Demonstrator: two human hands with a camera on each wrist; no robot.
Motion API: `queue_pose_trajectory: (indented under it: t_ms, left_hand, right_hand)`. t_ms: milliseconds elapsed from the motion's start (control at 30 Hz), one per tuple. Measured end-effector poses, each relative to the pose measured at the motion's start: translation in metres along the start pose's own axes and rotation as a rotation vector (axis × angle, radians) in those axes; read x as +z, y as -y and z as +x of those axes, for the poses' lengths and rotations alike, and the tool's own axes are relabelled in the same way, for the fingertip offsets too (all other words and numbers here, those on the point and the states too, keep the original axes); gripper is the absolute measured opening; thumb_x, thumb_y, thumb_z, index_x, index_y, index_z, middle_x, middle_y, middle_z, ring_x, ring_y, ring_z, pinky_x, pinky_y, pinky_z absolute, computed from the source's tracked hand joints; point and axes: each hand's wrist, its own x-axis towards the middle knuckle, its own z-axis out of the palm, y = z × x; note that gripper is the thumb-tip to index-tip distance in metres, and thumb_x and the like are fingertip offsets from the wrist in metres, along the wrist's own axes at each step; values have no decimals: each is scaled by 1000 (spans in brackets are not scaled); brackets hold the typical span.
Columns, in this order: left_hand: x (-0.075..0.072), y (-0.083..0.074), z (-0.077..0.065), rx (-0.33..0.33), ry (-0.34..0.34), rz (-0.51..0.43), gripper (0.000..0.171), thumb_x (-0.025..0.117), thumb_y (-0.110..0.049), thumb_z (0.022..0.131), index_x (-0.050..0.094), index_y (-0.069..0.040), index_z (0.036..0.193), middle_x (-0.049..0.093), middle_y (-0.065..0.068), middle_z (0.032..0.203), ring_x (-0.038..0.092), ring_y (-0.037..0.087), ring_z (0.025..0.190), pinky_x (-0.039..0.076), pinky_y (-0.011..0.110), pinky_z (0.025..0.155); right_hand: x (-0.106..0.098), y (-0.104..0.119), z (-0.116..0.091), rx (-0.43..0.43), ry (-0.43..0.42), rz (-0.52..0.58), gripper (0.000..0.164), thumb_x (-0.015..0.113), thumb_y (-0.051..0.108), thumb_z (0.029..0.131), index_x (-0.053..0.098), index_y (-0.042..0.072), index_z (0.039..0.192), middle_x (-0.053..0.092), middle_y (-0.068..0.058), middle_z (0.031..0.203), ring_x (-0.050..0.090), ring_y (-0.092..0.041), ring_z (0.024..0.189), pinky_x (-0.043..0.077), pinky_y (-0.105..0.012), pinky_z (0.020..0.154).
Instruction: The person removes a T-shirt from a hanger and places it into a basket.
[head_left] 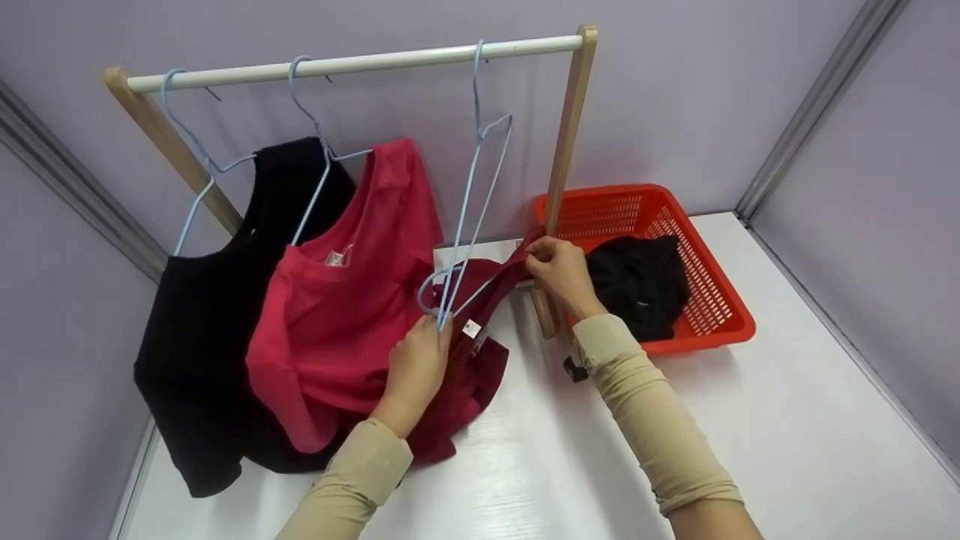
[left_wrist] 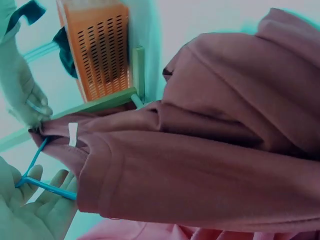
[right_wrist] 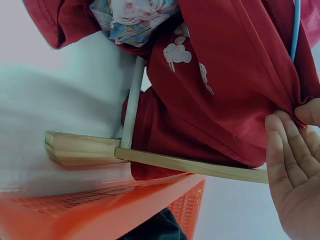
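Observation:
A dark red sweatshirt [head_left: 491,367] hangs low between my hands at the rack's right part. My left hand [head_left: 416,367] holds a light blue wire hanger [left_wrist: 56,190] near its hook base; one arm of it runs into the sweatshirt's neck. With thumb and fingers, my right hand [head_left: 562,274] pinches the fabric by the neckline, close to the hanger's other end. A white label [left_wrist: 73,134] shows inside the collar. The right wrist view shows a floral patch [right_wrist: 140,17] and white printed shapes on the cloth.
A white rail [head_left: 390,66] on wooden posts carries a bare blue hanger [head_left: 465,191], a pink top [head_left: 360,300] and a black top [head_left: 202,337] on hangers. Behind the right post [head_left: 571,127], a red basket [head_left: 731,300] holds black cloth [head_left: 637,285]. Walls stand around the white table.

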Motion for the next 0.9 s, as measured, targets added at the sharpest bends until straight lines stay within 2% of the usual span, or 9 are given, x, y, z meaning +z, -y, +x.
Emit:
queue_pose_trajectory:
  t_ms: [133,267,367,500,633,900]
  left_hand:
    - [-6,3,2,-25,64,-11,29,48,-25,98,64,-3,108,64,12,93,65,44,81,51,55,63]
    - [-15,9,5,-63,175,-31,35,42,-31,101,64,-5,96,62,12,104,63,43,93,50,56,74]
    - [-21,13,6,-64,228,-58,36,39,-32,102,63,-6,94,61,12,107,63,39,97,49,53,81]
    - [-27,18,6,-51,264,-111,33,39,-27,102,61,-4,94,60,11,98,61,31,90,49,47,82]
    - [-31,24,8,-64,296,-171,32,39,-24,103,59,-3,90,60,11,92,57,25,88,48,42,84]
    - [-35,30,12,-84,339,-248,35,36,-22,103,61,-1,90,63,13,88,57,23,87,46,38,84]
  right_hand:
    - [2,0,0,5,-30,-15,17,60,11,84,71,3,95,71,-13,89,58,-14,68,47,-20,60]
    - [3,2,0,9,-88,-30,19,60,13,84,72,3,96,72,-14,91,61,-18,78,50,-26,70]
    - [2,2,1,26,-140,-29,18,61,12,84,71,2,95,71,-14,93,62,-22,85,51,-32,77]
    - [1,1,3,33,-190,-2,17,62,11,84,69,0,94,68,-16,99,63,-25,94,51,-37,85]
    - [0,0,4,35,-216,56,14,60,8,83,66,-1,92,68,-16,102,62,-27,98,50,-38,86]
    - [5,-2,5,50,-200,119,12,54,6,88,59,1,98,67,-16,105,62,-24,99,52,-36,84]
